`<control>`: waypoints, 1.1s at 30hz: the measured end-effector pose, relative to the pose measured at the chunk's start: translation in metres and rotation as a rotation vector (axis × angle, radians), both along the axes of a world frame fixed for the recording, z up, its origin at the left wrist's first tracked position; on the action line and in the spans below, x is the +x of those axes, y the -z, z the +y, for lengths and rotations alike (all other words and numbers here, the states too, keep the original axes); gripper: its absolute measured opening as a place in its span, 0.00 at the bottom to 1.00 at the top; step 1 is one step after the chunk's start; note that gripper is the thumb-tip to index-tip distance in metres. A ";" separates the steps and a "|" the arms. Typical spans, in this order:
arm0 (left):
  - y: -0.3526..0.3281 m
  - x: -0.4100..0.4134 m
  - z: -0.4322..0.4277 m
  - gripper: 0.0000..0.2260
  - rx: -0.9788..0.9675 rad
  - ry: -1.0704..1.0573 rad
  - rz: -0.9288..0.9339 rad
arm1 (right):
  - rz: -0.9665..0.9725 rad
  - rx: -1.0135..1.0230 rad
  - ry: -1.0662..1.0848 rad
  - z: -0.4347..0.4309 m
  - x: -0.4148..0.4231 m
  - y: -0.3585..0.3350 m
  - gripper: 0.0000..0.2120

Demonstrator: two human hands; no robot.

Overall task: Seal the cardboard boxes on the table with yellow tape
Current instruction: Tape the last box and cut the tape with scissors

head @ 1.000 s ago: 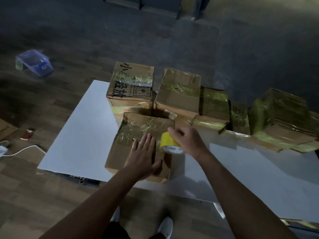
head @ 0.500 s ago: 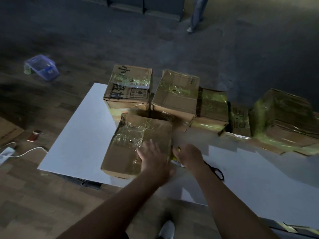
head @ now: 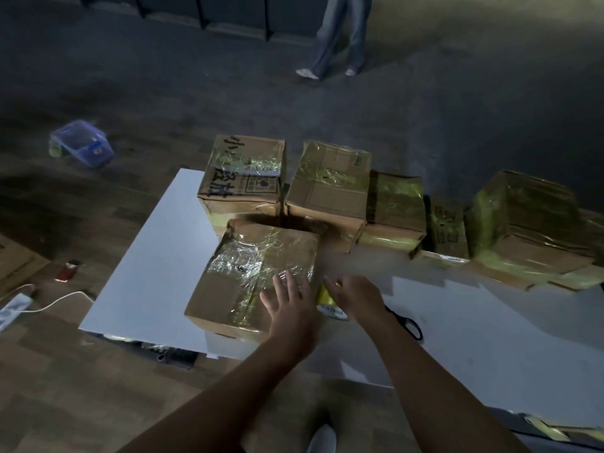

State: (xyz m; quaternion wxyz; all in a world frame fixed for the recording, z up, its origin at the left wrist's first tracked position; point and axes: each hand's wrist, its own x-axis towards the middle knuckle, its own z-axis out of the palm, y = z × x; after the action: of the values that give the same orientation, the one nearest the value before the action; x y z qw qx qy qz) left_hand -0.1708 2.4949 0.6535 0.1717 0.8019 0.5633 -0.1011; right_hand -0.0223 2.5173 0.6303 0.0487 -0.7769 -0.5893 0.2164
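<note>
Taping the near box (head: 242, 282): left hand (head: 291, 308), grip wide, is pressing its top; right hand (head: 356, 297) is clasping the tape roll (head: 327, 299) beside it; cutting probably comes next.

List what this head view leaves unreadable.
Head view only:
Tape roll: mostly under the right hand; tape left unknowable.
Scissors: blades behind the right forearm.
Front box: near right corner under the left hand.
Bystander: cut at the top edge, legs only.
Roll's label: too small to read.

We see a tape-wrapped cardboard box (head: 248, 276) lying flat at the near edge of the white table (head: 147, 273), with the yellow tape roll (head: 327, 297) just beside its right side.
</note>
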 end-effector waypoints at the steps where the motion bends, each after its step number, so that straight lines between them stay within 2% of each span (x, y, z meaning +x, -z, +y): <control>1: 0.000 -0.006 0.001 0.33 0.000 0.019 -0.005 | -0.009 -0.003 -0.015 0.000 -0.001 -0.002 0.27; 5: 0.003 -0.027 0.002 0.34 0.048 0.051 -0.002 | -0.035 -0.020 -0.063 -0.001 -0.008 -0.007 0.27; 10: 0.013 -0.040 -0.003 0.46 0.030 0.112 0.111 | -0.008 -0.053 -0.035 -0.007 -0.012 0.002 0.28; 14: 0.008 -0.044 -0.002 0.50 0.030 0.241 0.137 | -0.018 -0.036 -0.029 -0.007 -0.014 0.006 0.29; 20: 0.004 -0.051 0.002 0.35 0.080 0.382 0.155 | 0.011 -0.034 -0.023 -0.005 -0.014 0.000 0.28; 23: -0.003 -0.051 0.005 0.31 0.095 0.396 0.162 | 0.079 -0.014 0.018 -0.002 -0.011 -0.006 0.25; 25: -0.013 -0.051 0.010 0.28 0.112 0.382 0.109 | 0.128 0.024 0.052 0.002 -0.008 -0.014 0.25; 28: -0.033 -0.057 0.024 0.17 0.105 0.323 -0.205 | 0.166 0.082 0.054 0.009 -0.002 -0.030 0.24; 29: -0.036 -0.062 0.029 0.15 0.139 0.352 -0.253 | 0.155 0.095 0.044 0.011 0.000 -0.035 0.23; 33: -0.020 -0.080 0.022 0.13 0.229 0.558 -0.184 | 0.104 0.087 0.061 0.013 0.008 -0.039 0.20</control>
State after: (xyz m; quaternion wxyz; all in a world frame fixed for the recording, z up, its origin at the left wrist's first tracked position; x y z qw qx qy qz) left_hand -0.2509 2.5171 0.6736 0.0960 0.9455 0.3112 -0.0071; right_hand -0.0146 2.5301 0.6697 0.1193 -0.7793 -0.5709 0.2292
